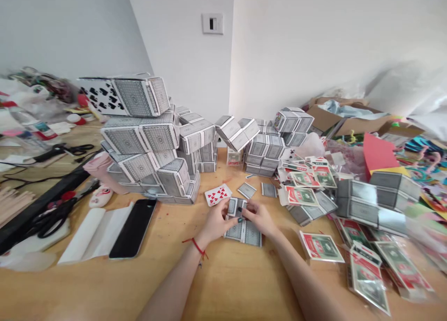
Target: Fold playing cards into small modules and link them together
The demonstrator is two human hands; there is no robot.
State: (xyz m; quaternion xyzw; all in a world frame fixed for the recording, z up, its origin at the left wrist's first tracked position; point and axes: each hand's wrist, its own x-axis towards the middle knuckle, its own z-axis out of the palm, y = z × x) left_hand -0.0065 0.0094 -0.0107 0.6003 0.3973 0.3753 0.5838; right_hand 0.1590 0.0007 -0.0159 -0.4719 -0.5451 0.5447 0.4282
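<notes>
Playing cards [252, 235] lie between the hands [217, 223] [260, 217], both holding them with bent fingers.

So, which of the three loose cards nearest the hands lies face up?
The red hearts card, just beyond the left hand; the other two cards show grey backs.

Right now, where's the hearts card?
Head view: the hearts card lies near centre on the table, just beyond the left hand, left of a gray card.
</notes>
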